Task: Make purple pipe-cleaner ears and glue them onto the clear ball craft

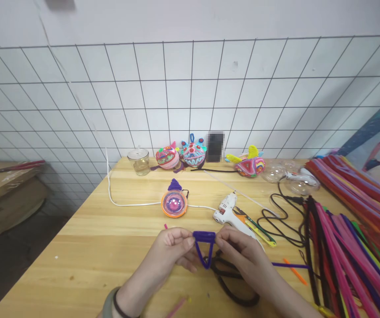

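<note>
Both hands hold a purple pipe-cleaner triangle (205,248) over the wooden table (90,247), its point facing down. My left hand (174,248) pinches its left top corner and my right hand (239,251) pinches the right one. Beyond it lies a clear ball ornament with an orange rim and a purple coiled top (174,202). A white glue gun (230,213) lies just right of that ornament, its white cord (123,203) running left. A dark brown pipe cleaner (232,287) curls under my right hand.
Several colourful pipe cleaners (348,238) are piled at the right, with black cables (277,221) and pliers (259,229) beside them. Along the tiled wall stand a glass jar (138,161), three finished ornaments (193,154) and clear half-shells (276,171). The table's left edge drops off.
</note>
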